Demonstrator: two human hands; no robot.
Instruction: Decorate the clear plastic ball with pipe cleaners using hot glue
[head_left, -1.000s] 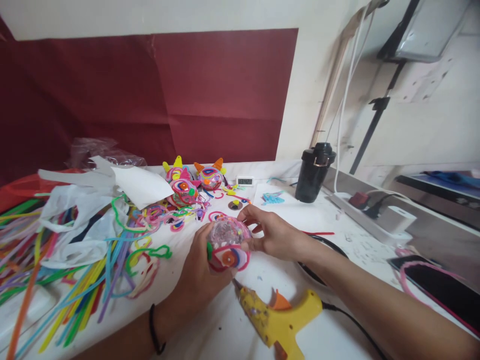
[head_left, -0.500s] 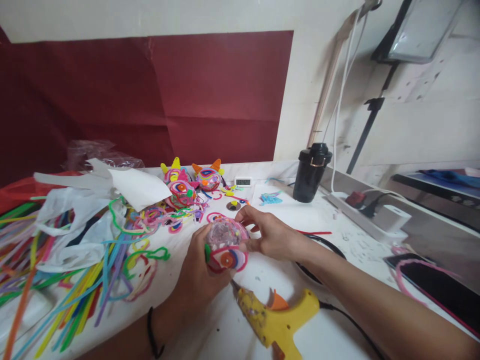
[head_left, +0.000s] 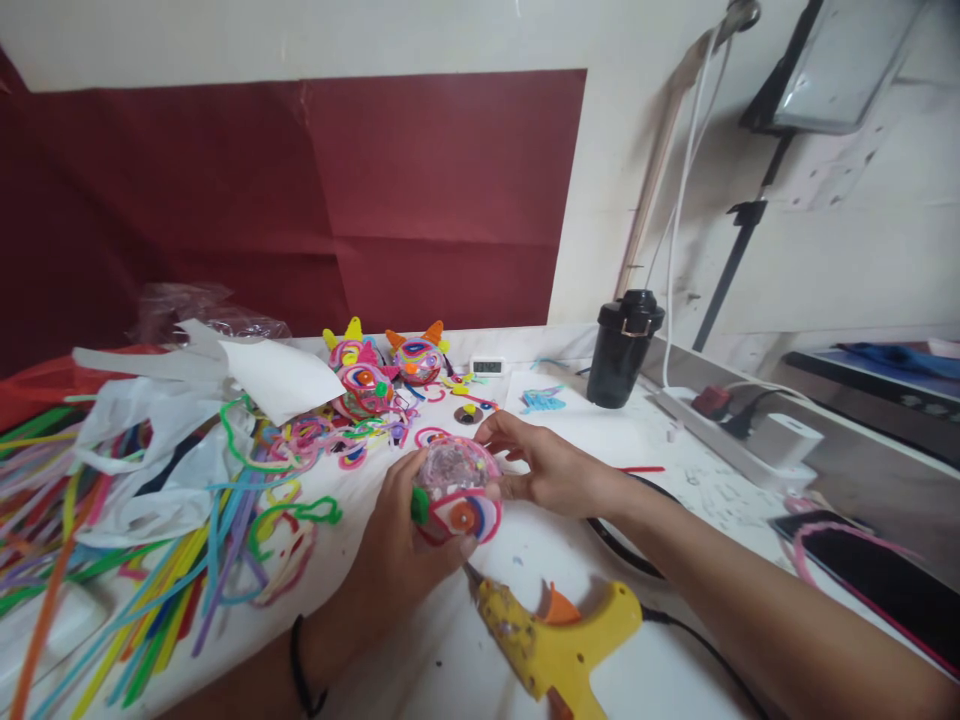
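Between my hands is a clear round ball (head_left: 454, 470) decorated with pink, red and blue pipe-cleaner coils, an orange eye shape and a green nub. My left hand (head_left: 409, 540) wraps round its left and lower side, thumb along the front. With thumb and fingers, my right hand (head_left: 544, 465) grips the ball's right edge; some of its fingertips are hidden behind the ball. Just below, a yellow hot glue gun (head_left: 544, 630) with an orange trigger lies on the white table, its nozzle pointing toward the ball.
Bundles of coloured pipe cleaners (head_left: 165, 600) and white bags (head_left: 142, 460) cover the left. Behind are finished decorated balls (head_left: 416, 358), a small digital clock (head_left: 487, 367) and a black tumbler (head_left: 622, 350). A power strip (head_left: 739, 430) and a dark phone-like slab (head_left: 877, 580) lie at right.
The ball has tipped slightly, and its orange eye shape has shifted a little to the right. Both hands keep their hold; the rest of the table looks the same.
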